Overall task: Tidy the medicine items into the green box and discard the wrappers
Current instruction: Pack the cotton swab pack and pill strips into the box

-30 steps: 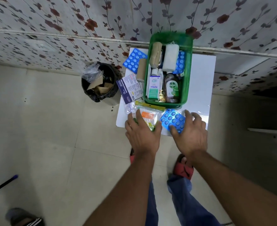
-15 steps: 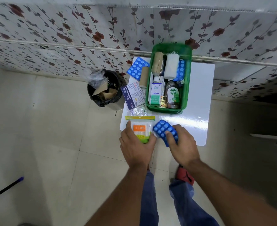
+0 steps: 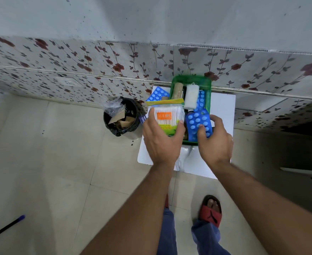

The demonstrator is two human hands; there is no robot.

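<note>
Left hand (image 3: 162, 142) clamps the cotton-swab pack (image 3: 167, 117), right hand (image 3: 215, 142) pinches a blue blister strip (image 3: 197, 124), both held over the green box (image 3: 207, 100), likely to drop inside.

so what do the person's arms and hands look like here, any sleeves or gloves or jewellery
Both forearms are bare from the bottom edge of the picture to the wrist, with no sleeve in view. The left hand and right hand wear no gloves, and no watch, ring or bracelet shows.

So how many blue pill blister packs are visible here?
3: one in the right hand, one inside the green box, one on the table left of it. Others may be hidden.
</note>
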